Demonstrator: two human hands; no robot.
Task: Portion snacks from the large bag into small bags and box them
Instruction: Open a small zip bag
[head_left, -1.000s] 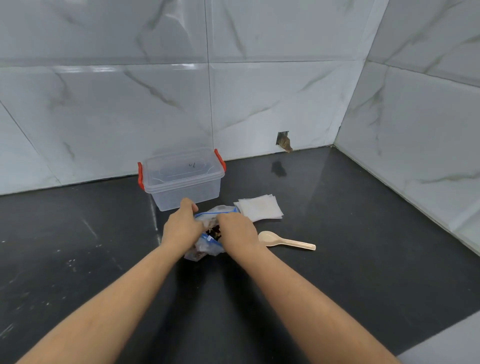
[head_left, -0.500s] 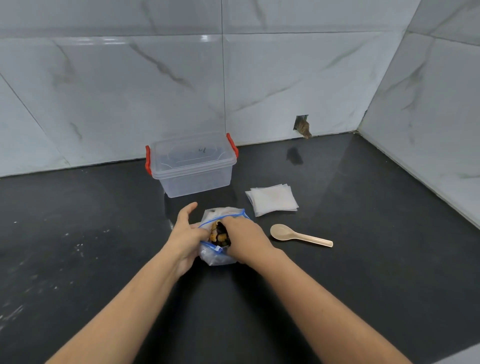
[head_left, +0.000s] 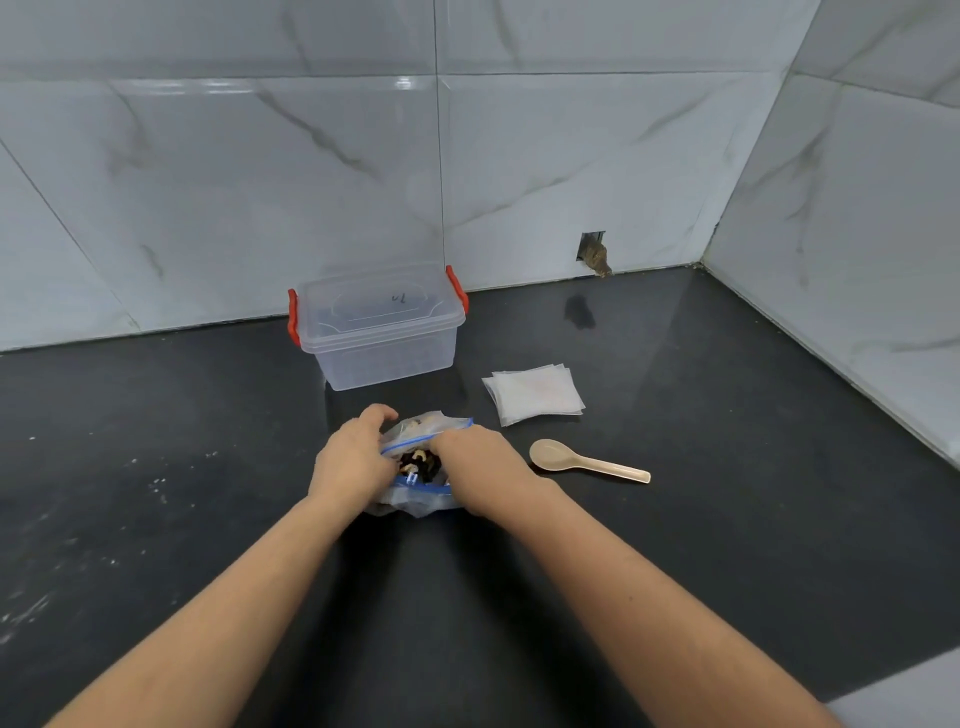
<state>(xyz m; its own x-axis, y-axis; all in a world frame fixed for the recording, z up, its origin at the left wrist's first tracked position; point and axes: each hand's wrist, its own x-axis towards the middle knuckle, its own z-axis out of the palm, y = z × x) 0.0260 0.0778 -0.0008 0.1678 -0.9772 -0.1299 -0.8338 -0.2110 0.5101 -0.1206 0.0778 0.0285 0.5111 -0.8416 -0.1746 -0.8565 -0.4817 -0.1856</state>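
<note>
A large clear zip bag (head_left: 420, 500) with a blue seal sits on the black counter, its mouth pulled open to show dark and pale snacks inside. My left hand (head_left: 353, 460) grips the bag's left edge and my right hand (head_left: 480, 467) grips the right edge. Behind the bag stands a clear plastic box (head_left: 382, 332) with red latches and its lid on. A stack of small clear bags (head_left: 535, 392) lies flat to the right of the box. A beige plastic spoon (head_left: 584, 462) rests on the counter just right of my right hand.
White marble-tiled walls close the counter (head_left: 727, 467) at the back and right. A small hole (head_left: 595, 252) sits low in the back wall. Pale dusty marks spot the counter's left side. A pale surface edge shows at the bottom right corner.
My left hand went from loosely touching the bag to gripping its left edge, and both hands have spread the mouth wider. The view shifted slightly.
</note>
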